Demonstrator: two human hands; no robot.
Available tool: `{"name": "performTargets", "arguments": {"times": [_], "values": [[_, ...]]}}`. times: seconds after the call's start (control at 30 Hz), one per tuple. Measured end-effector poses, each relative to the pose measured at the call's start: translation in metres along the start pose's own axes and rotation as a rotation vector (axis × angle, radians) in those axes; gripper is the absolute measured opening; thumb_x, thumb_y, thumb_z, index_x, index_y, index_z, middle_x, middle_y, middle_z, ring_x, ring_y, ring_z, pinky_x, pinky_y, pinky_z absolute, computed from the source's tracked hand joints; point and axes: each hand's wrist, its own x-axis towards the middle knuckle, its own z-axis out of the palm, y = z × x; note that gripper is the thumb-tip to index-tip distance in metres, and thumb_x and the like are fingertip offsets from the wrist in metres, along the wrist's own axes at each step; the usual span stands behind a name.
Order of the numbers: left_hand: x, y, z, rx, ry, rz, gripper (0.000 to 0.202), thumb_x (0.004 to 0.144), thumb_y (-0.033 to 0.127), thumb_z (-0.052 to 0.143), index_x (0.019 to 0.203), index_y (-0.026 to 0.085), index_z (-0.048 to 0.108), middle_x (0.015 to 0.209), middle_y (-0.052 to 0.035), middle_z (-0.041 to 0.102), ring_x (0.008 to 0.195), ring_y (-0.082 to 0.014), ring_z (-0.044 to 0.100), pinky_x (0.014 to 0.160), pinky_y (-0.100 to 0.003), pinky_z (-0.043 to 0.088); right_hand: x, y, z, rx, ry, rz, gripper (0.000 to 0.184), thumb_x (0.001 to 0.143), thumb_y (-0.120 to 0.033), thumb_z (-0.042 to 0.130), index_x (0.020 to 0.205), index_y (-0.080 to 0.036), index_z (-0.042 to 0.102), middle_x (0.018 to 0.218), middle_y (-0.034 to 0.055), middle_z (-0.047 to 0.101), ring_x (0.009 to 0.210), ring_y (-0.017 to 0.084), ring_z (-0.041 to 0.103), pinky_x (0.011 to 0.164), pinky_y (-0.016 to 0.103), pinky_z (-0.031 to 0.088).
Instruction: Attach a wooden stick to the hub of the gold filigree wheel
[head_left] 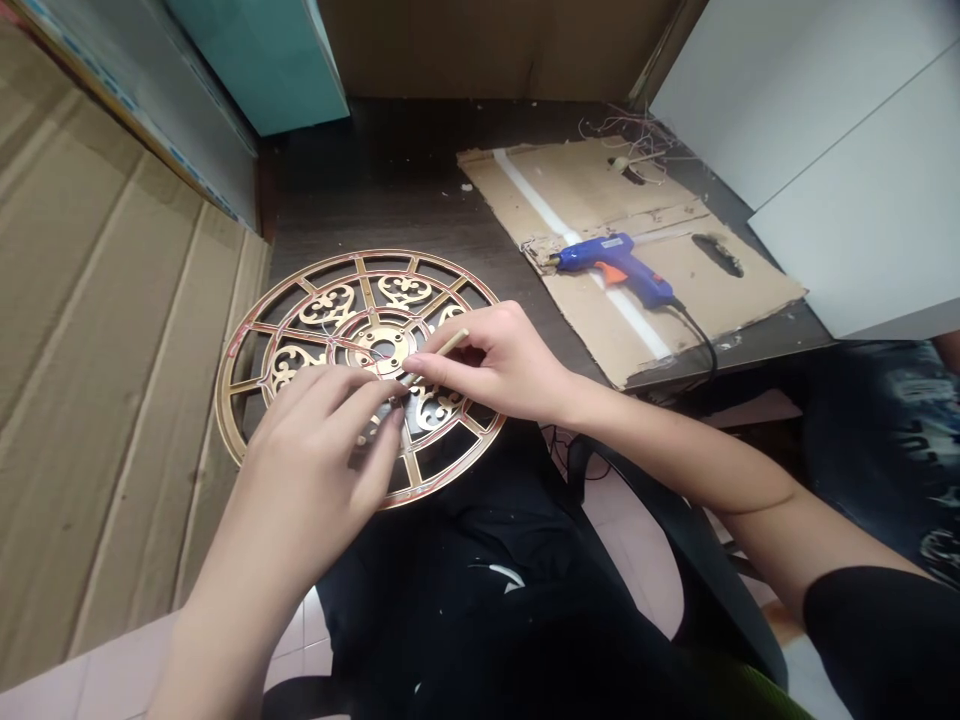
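Note:
A round gold openwork frame (412,470) with scrollwork and spokes lies partly on the dark table and juts over its near edge. Thin red wires (442,470) run along its ring and spokes. My right hand (502,360) is closed on a thin pale stick (452,342), its lower end pointing down near the frame's hub (386,343). Close by, my left hand (322,430) is over the frame's near left part, thumb and fingers pinched beside the stick's tip. Whatever lies between those fingertips is too small and hidden to name.
A blue glue gun (619,268) with an orange trigger lies on a flat cardboard sheet (555,300) to the right, its black cord dropping over the edge. Loose thin wires (645,135) sit at the back. Cardboard (112,350) stands left, a white panel (825,130) right.

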Motion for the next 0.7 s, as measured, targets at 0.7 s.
{"name": "performTargets", "arguments": {"times": [0.7], "values": [[0.009, 0.014, -0.011, 0.023, 0.152, -0.116, 0.023, 0.094, 0.025, 0.068, 0.116, 0.025, 0.069, 0.112, -0.0058, 0.077, 0.108, -0.0304, 0.070, 0.094, -0.049, 0.056, 0.020, -0.015, -0.009, -0.313, -0.297, 0.068, 0.032, 0.104, -0.039, 0.061, 0.083, -0.017, 0.073, 0.078, 0.0038, 0.073, 0.075, 0.017, 0.062, 0.071, 0.031, 0.041]]}}
